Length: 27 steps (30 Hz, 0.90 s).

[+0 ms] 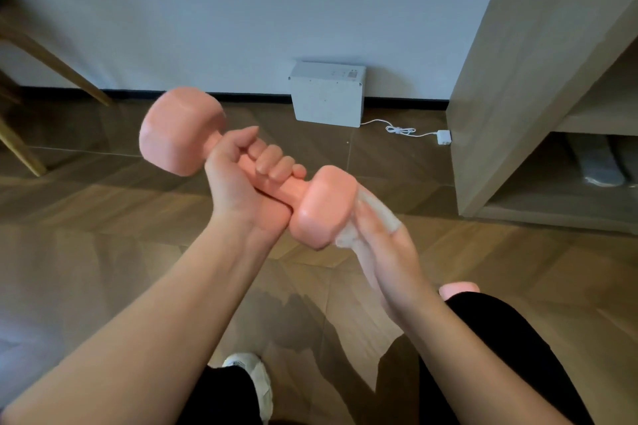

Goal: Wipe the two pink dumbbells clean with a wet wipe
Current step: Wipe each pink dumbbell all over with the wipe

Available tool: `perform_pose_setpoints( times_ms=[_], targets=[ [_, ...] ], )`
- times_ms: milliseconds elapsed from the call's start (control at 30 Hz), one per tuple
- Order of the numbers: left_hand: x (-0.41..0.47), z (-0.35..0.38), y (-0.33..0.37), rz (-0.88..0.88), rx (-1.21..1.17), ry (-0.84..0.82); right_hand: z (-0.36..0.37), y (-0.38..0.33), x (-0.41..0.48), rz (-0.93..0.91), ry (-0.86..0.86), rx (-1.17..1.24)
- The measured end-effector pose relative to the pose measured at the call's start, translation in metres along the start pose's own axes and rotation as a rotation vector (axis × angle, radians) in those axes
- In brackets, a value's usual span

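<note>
**Dumbbell held slantwise, wipe on its near end**

I hold one pink dumbbell in the air in front of me, above the wooden floor. Its long axis runs on a slant: one head points up, away and to my left, the other points down, toward me and to my right. My left hand is closed in a full fist around the handle, fingers curled over the top and thumb laid along the bar, between the two heads.

My right hand is flat and nearly open, pressing a wet wipe against the end face of the lower head. The wipe lies between my palm and fingers and the pink surface, crumpled at its lower edge. Motion blur softens this hand and the wipe.

The second pink dumbbell lies on the floor to my right, only one end showing beyond my black-clad knee.

Further out, my white shoe stands on the floor below my forearms. A white box sits against the wall ahead, with a white cable coiled beside it and running to a plug. A wooden shelf unit rises close on the right, and wooden furniture legs stand on the left. The floor between them is open below the raised dumbbell.
</note>
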<state>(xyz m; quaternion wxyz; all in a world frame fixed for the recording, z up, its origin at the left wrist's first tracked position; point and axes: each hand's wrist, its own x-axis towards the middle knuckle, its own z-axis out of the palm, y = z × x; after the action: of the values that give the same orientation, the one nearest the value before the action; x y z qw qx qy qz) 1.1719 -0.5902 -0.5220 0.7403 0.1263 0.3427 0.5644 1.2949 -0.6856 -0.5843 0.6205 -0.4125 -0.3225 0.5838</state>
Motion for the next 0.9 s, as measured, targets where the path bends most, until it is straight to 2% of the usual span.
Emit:
perform_pose_setpoints(
  times_ms=[100, 267, 300, 400, 467, 567, 733, 900],
  targets=[
    [0.003, -0.004, 0.001, -0.053, -0.061, 0.048, -0.010, 0.004, 0.004, -0.113, 0.047, -0.056],
    [0.003, -0.008, -0.006, -0.100, 0.035, 0.069, -0.013, -0.003, 0.004, -0.285, 0.081, -0.224],
    [0.004, -0.008, -0.007, -0.109, 0.056, 0.060, -0.014, -0.003, 0.005, -0.279, 0.056, -0.285],
    [0.004, -0.008, -0.008, -0.121, 0.103, 0.046, -0.013, -0.003, 0.005, -0.105, -0.025, -0.379],
    [0.006, -0.008, -0.008, -0.127, 0.125, 0.053, -0.014, 0.000, 0.002, -0.136, 0.010, -0.367],
    [0.009, -0.010, -0.009, -0.140, 0.120, 0.084, -0.014, 0.001, -0.002, -0.276, -0.001, -0.381],
    [0.010, -0.010, -0.011, -0.152, 0.129, 0.106, -0.015, 0.005, 0.003, -0.121, -0.036, -0.407],
    [0.011, -0.010, -0.009, -0.147, 0.124, 0.103, -0.017, 0.011, -0.001, -0.347, -0.061, -0.496]
  ],
)
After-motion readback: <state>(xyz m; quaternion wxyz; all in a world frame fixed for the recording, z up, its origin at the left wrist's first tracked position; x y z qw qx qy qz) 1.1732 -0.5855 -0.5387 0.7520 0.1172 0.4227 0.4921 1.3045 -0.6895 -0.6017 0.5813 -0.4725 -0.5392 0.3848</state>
